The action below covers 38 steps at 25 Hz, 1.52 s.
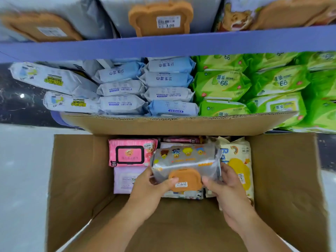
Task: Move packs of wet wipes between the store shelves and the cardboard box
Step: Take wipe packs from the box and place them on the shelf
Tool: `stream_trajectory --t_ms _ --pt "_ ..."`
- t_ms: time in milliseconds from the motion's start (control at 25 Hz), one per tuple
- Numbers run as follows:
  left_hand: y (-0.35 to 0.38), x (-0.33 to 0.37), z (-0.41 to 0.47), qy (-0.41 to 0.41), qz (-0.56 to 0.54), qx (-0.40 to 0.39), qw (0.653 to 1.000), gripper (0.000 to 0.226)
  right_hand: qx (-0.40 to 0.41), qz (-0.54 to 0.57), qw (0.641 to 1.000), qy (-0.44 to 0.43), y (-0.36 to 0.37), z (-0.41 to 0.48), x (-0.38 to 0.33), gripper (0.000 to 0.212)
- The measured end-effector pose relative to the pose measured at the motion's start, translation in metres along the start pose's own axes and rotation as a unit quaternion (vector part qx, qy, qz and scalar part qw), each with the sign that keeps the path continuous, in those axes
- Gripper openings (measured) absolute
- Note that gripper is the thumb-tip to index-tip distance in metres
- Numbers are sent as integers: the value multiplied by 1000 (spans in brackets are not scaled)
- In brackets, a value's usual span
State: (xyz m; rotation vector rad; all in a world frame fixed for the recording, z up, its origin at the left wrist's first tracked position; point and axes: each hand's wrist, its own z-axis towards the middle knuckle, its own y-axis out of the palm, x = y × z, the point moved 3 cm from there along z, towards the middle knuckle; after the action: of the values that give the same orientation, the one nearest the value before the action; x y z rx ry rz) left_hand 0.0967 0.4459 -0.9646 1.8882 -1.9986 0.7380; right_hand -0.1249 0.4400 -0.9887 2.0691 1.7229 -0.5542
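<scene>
Over the open cardboard box I hold a grey wet-wipe pack with cartoon bears and an orange toast-shaped lid. My left hand grips its left end, thumb on the lid. My right hand grips its right end. Inside the box lie a pink pack, a lilac pack and a cream pack with a yellow lid. Another pack lies partly hidden under the held one.
The purple shelf edge runs across the top, with similar grey toast-lid packs above it. On the lower shelf sit white and blue packs and green packs. The box's far flap leans against that shelf. Pale floor lies left.
</scene>
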Motion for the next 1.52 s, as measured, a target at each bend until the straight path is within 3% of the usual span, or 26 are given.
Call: stream_trajectory --t_ms 200,360,560,680,720,920,1120,1320,1440,1520 --pt "-20 56 -70 94 17 -16 995 63 -52 -19 997 -46 -13 -85 -54 67" --pt "-35 117 -110 154 19 -40 987 61 -65 -38 994 -76 -5 -121 -107 80" --pt "-84 199 -147 248 31 1 968 63 -74 -81 981 -157 38 -156 -196 105" --pt "-121 238 -164 290 19 29 956 58 -100 -113 966 -209 77 -178 -248 66" --pt "-133 249 -169 303 18 41 952 58 -108 -132 959 -225 91 -183 -262 62" --pt "-178 285 -174 338 22 66 939 62 -117 -176 930 -299 141 -197 -306 69" --pt "-219 292 -156 320 6 70 945 68 -124 -259 898 -334 189 -197 -321 80" --pt "-252 289 -136 310 -6 54 949 74 -86 -341 859 -372 227 -195 -335 71" --pt "-265 301 -119 321 -7 36 946 67 -50 -434 807 -397 247 -189 -350 82" --pt "-271 312 -108 332 6 34 943 61 -15 -503 751 -428 255 -188 -364 81"
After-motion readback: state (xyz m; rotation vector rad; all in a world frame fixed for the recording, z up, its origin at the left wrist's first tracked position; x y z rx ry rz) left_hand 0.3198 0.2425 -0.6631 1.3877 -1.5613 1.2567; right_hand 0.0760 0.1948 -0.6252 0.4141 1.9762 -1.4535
